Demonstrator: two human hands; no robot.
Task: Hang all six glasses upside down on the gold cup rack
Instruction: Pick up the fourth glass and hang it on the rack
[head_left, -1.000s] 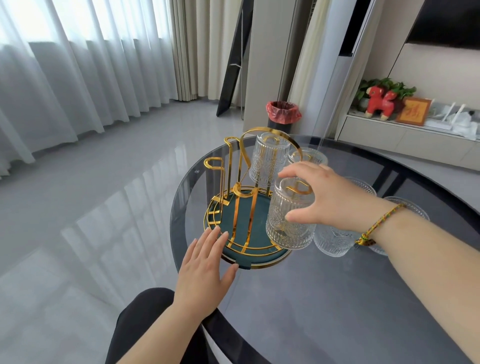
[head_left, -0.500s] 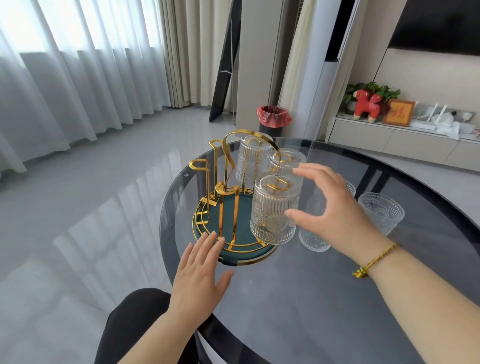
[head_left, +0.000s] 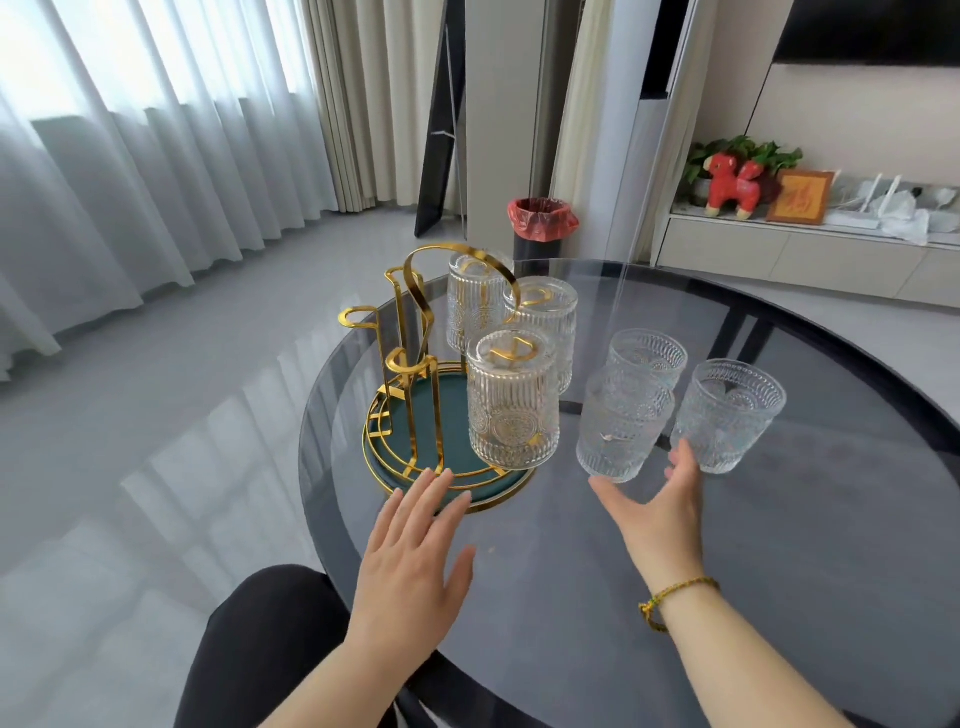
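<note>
1. Three glasses already hang mouth-down on the rack (head_left: 415, 374): a near one (head_left: 511, 400), a middle one (head_left: 545, 322) behind it, and a far one (head_left: 470, 306) under the looped handle.
2. Three more stand mouth-up on the table (head_left: 779, 571), just right of the rack: a front glass (head_left: 621, 423), a back glass (head_left: 647, 358) behind it and a right glass (head_left: 727, 415) beside it. They sit close together; whether they touch I cannot tell.
3. Three pegs left of the hung glasses look free, so by my count the job is half done.
4. Each glass is clear, ribbed and embossed. I judge them stiff, brittle and fairly weighty for their size. The ribbing should give fingers purchase, but a knock against the metal pegs or a neighbour could chip a rim.
5. Best hold, I think: wrap the ribbed wall around the middle, thumb opposite fingers, then turn it over clear of the others.
6. Right hand (head_left: 657, 512) is open, palm up, fingers spread just below the front glass, one fingertip near the foot of the right glass. It grips nothing.
7. Left hand (head_left: 415, 545) lies flat and open, fingers straight, fingertips at the near rim of the rack's green base, seemingly to steady it. It holds nothing.
8. Risk: the table is glass too, so a drop would hit hard.
</note>
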